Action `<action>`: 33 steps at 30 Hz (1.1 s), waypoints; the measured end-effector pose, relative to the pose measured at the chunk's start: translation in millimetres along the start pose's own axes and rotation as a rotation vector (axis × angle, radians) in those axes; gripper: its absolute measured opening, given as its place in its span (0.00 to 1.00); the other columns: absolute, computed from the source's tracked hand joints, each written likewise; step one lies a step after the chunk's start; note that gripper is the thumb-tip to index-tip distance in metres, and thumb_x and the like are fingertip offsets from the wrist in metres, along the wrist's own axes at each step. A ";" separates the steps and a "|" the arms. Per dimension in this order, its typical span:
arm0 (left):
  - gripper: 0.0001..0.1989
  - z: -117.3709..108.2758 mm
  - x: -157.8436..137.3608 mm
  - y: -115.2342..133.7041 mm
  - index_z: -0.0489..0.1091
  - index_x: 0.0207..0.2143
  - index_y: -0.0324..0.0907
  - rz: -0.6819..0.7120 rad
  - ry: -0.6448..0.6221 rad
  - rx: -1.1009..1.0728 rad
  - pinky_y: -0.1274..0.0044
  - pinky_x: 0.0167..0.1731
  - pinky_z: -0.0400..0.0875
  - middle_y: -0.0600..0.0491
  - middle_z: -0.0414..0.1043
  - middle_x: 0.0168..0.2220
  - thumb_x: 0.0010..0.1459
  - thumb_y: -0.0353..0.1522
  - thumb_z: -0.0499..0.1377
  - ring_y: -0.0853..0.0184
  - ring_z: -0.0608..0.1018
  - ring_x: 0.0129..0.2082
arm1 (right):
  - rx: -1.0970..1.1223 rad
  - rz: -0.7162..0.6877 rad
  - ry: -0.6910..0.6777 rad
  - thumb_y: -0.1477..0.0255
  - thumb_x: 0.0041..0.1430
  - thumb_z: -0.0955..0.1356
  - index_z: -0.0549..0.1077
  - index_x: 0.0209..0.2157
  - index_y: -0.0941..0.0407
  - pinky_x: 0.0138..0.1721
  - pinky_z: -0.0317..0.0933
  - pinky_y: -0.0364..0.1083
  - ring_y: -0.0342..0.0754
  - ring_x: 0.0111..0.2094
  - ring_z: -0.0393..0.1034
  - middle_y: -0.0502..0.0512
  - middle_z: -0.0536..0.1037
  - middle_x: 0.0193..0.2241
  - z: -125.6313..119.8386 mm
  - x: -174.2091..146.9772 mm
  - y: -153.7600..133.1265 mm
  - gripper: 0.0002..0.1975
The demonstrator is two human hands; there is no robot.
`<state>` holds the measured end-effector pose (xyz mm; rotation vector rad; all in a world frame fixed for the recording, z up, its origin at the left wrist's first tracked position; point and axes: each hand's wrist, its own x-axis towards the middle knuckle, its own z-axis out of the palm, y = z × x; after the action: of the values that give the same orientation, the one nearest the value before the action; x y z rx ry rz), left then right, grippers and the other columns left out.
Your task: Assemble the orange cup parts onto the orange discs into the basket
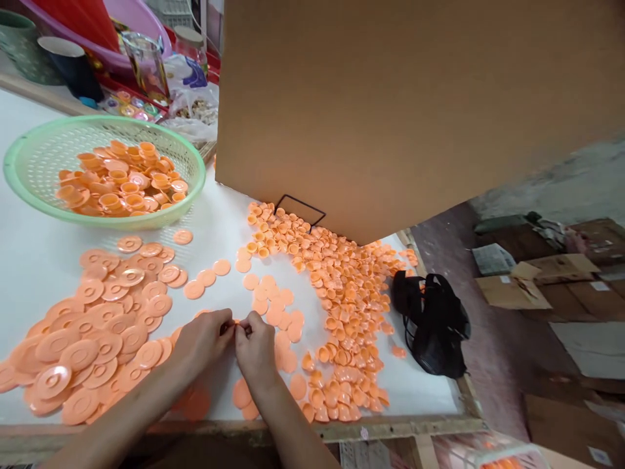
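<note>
My left hand (206, 337) and my right hand (256, 346) meet above the white table, fingers closed in a pinch. Between their fingertips shows a bit of a small orange plastic piece (237, 321); the fingers hide most of it. Left of my hands lies a heap of orange toy saucers (105, 312). Flat orange discs (273, 306) are scattered just right of my hands. Farther right, many tiny orange toy cups (346, 326) spread in a curved pile. A green basket (29, 185) at the back left holds orange cups and saucers together.
A large cardboard box (390, 111) stands at the back over the table. A black bag (434, 326) lies at the right edge. Cups, a glass mug (146, 68) and a purple basin (151, 26) crowd the back left. Flattened cartons (571, 280) rest on the floor.
</note>
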<state>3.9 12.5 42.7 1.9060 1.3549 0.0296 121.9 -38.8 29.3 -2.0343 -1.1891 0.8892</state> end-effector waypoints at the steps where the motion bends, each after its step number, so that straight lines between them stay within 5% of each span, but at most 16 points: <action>1: 0.10 -0.5 1.5 1.4 0.67 0.25 0.43 -0.003 -0.005 0.018 0.78 0.25 0.51 0.52 0.73 0.27 0.57 0.34 0.50 0.65 0.73 0.29 | 0.067 0.069 -0.042 0.74 0.50 0.63 0.65 0.23 0.54 0.21 0.58 0.40 0.42 0.19 0.65 0.47 0.70 0.17 -0.5 2.2 0.3 0.04; 4: 0.09 0.2 5.1 1.8 0.70 0.26 0.43 -0.011 0.011 0.003 0.77 0.25 0.52 0.52 0.74 0.27 0.54 0.34 0.52 0.64 0.74 0.29 | 0.237 0.244 -0.304 0.69 0.48 0.66 0.70 0.26 0.56 0.16 0.57 0.40 0.42 0.14 0.62 0.44 0.67 0.13 -17.9 16.3 4.3 0.05; 6: 0.09 -1.2 5.7 -3.4 0.71 0.25 0.42 -0.012 0.067 -0.141 0.77 0.25 0.55 0.53 0.74 0.26 0.52 0.34 0.53 0.65 0.73 0.28 | 0.265 0.211 -0.348 0.65 0.48 0.66 0.73 0.30 0.58 0.18 0.60 0.41 0.43 0.16 0.65 0.46 0.69 0.15 -46.2 31.8 11.0 0.11; 9: 0.10 -21.2 7.1 -18.1 0.73 0.25 0.41 0.003 0.282 -0.433 0.78 0.29 0.62 0.54 0.74 0.25 0.52 0.37 0.55 0.67 0.74 0.28 | 0.067 0.022 0.084 0.65 0.50 0.64 0.75 0.36 0.58 0.24 0.64 0.45 0.48 0.26 0.71 0.56 0.76 0.29 -103.1 59.8 27.9 0.15; 11: 0.11 -54.4 11.9 -29.3 0.74 0.26 0.41 -0.018 0.504 -0.546 0.78 0.32 0.64 0.54 0.75 0.27 0.51 0.39 0.57 0.67 0.74 0.30 | -0.266 -0.066 0.370 0.69 0.47 0.65 0.74 0.33 0.56 0.33 0.65 0.49 0.54 0.35 0.72 0.61 0.76 0.35 -135.6 77.0 40.8 0.11; 16: 0.13 -177.4 31.9 -51.8 0.76 0.30 0.38 -0.199 0.951 -0.522 0.77 0.32 0.65 0.52 0.76 0.27 0.49 0.39 0.59 0.64 0.76 0.31 | -0.522 -0.126 0.433 0.71 0.45 0.66 0.69 0.23 0.54 0.32 0.61 0.53 0.59 0.34 0.70 0.63 0.73 0.32 -161.4 93.1 59.9 0.02; 19: 0.15 -207.8 34.3 -60.6 0.77 0.36 0.38 -0.215 1.046 -0.415 0.76 0.36 0.66 0.51 0.77 0.33 0.50 0.39 0.60 0.65 0.76 0.33 | -0.453 -0.119 0.423 0.70 0.43 0.68 0.67 0.20 0.53 0.33 0.60 0.52 0.57 0.30 0.69 0.58 0.71 0.25 -158.0 85.5 61.9 0.04; 22: 0.09 -170.5 22.9 -65.5 0.76 0.32 0.42 0.013 0.761 -0.266 0.77 0.33 0.65 0.53 0.76 0.30 0.51 0.37 0.60 0.67 0.74 0.29 | -0.065 0.029 0.389 0.64 0.41 0.71 0.72 0.27 0.54 0.32 0.63 0.51 0.53 0.27 0.68 0.52 0.71 0.23 -153.9 69.0 60.0 0.10; 24: 0.06 -121.6 10.1 -65.3 0.76 0.30 0.43 0.193 0.436 -0.144 0.77 0.33 0.64 0.54 0.75 0.30 0.49 0.34 0.61 0.66 0.74 0.31 | 0.296 0.144 0.330 0.61 0.39 0.73 0.74 0.33 0.54 0.30 0.64 0.49 0.49 0.25 0.69 0.51 0.73 0.25 -148.4 54.7 55.2 0.17; 26: 0.08 -71.1 -1.8 -60.1 0.76 0.33 0.45 0.283 0.251 -0.012 0.75 0.35 0.62 0.53 0.74 0.33 0.47 0.30 0.62 0.63 0.73 0.36 | 0.576 0.191 0.249 0.61 0.38 0.75 0.74 0.34 0.54 0.30 0.65 0.46 0.46 0.26 0.69 0.50 0.74 0.27 -138.7 39.9 46.8 0.19; 29: 0.07 -15.9 -11.2 -42.2 0.75 0.32 0.45 0.333 0.191 0.100 0.72 0.38 0.59 0.52 0.72 0.34 0.51 0.27 0.60 0.62 0.72 0.40 | 0.656 0.154 0.150 0.62 0.38 0.76 0.75 0.33 0.55 0.28 0.66 0.43 0.43 0.25 0.68 0.49 0.74 0.27 -114.6 21.1 29.9 0.19; 33: 0.06 13.0 -9.6 -17.6 0.72 0.32 0.43 0.344 0.159 0.106 0.71 0.38 0.56 0.51 0.71 0.35 0.52 0.26 0.58 0.62 0.70 0.41 | 0.494 0.127 0.024 0.61 0.41 0.74 0.75 0.31 0.58 0.24 0.67 0.44 0.45 0.22 0.70 0.51 0.74 0.23 -72.6 5.2 12.7 0.17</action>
<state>-8.5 -0.5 27.0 2.2477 1.1315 0.2896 187.5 -51.6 60.8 -1.7197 -0.7374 1.0912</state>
